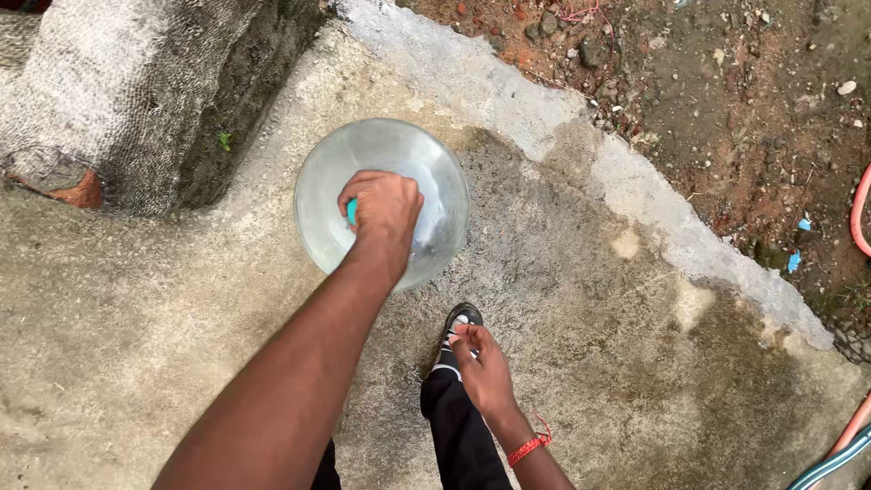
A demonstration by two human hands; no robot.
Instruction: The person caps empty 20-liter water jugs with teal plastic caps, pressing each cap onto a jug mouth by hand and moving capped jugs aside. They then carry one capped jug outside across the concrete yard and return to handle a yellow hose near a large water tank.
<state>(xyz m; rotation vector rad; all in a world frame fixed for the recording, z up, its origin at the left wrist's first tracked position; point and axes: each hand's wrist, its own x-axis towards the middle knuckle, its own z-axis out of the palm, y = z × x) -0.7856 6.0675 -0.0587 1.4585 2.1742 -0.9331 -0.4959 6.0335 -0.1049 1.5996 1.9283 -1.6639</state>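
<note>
A large clear round water jug (318,195) stands on the concrete, seen from straight above. My left hand (383,207) is clenched over its top, gripping the teal cap (351,211), of which only a sliver shows beside my fingers. My right hand (483,367), with a red thread band on the wrist, hangs loose over my right foot and holds nothing, its fingers slightly bent. That foot wears a black and white sandal (458,322), just below the jug.
A rough mesh-covered block (118,91) rises at the upper left. A pale concrete kerb (635,195) runs diagonally, with red soil and stones (726,82) beyond it. Hoses (848,440) lie at the right edge.
</note>
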